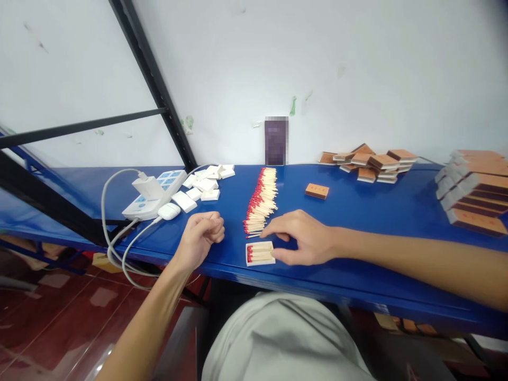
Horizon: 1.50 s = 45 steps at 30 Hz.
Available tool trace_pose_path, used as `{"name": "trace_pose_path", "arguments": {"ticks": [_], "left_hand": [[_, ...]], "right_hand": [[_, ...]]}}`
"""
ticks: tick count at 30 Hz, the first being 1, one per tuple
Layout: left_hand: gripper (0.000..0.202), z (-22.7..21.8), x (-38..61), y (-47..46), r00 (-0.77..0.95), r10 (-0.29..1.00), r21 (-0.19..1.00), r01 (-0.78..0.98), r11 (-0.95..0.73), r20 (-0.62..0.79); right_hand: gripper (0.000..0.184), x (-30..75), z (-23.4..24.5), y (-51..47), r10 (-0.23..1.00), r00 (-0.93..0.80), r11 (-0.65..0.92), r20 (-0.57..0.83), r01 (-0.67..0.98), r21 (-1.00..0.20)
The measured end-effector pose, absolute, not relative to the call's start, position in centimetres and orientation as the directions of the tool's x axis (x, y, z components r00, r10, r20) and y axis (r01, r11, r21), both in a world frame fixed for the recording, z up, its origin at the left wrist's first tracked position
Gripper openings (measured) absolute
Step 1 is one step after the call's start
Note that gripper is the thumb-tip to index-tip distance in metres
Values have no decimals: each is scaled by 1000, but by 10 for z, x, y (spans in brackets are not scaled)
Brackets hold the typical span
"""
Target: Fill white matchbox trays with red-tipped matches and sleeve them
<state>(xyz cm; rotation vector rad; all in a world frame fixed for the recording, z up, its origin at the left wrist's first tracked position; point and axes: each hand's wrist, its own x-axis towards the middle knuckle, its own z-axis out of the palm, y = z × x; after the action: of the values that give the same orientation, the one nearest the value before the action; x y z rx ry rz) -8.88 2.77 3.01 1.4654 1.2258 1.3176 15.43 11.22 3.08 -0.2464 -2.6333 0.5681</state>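
My left hand (203, 238) rests on the blue table as a closed fist, left of the matches, and nothing shows in it. My right hand (305, 235) reaches in from the right with thumb and index finger apart. Its index fingertip is at the wooden end of the nearest match (254, 236), at the near end of a long row of red-headed matches (262, 198). The thumb tip is at the right edge of a small white matchbox tray (260, 263). Several matches (260, 251) lie inside the tray, red heads to the left.
Loose white trays (206, 184) lie beside a power strip (159, 193) with cables and a white earbud case (169, 211). One matchbox (317, 191) lies right of the matches; a pile of matchboxes (371, 160) and a stack of matchboxes (478, 193) stand further right. A dark blurred object (277, 140) leans on the wall.
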Motion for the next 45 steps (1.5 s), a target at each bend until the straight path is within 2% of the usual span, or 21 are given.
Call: {"name": "trace_pose_path", "arguments": {"ticks": [5,12,17,20,23,25,29,34,45], "left_hand": [[36,29,-89,25,-72,964,953,183,-241,258],[35,28,-87,22,21,940,842,437,-315,341],[37,30,-73,16,82,929,684,655,-322,360],[33,26,-64,13,106,913,545,772,-325,395],[33,23,-62,10,149,870,396,846,-358,470],[33,23,-62,9,168,852,352,858,-374,496],[29,24,-63,9,203,863,316,872,-374,463],[22,22,-66,9,207,866,345,856,-385,454],[26,23,-67,12,170,903,331,890,-312,395]], "right_hand": [[33,154,32,113,319,-864,897,389,142,-419],[33,153,32,111,251,-893,933,373,120,-340],[33,154,32,111,233,-913,940,334,124,-317],[33,153,32,111,232,-921,945,313,138,-295],[31,153,32,111,229,-921,948,315,138,-286],[29,152,32,110,231,-915,948,330,136,-287],[29,152,32,110,246,-918,948,310,161,-275],[30,152,31,110,263,-908,942,327,168,-290],[34,150,32,109,289,-915,930,282,198,-309]]}}
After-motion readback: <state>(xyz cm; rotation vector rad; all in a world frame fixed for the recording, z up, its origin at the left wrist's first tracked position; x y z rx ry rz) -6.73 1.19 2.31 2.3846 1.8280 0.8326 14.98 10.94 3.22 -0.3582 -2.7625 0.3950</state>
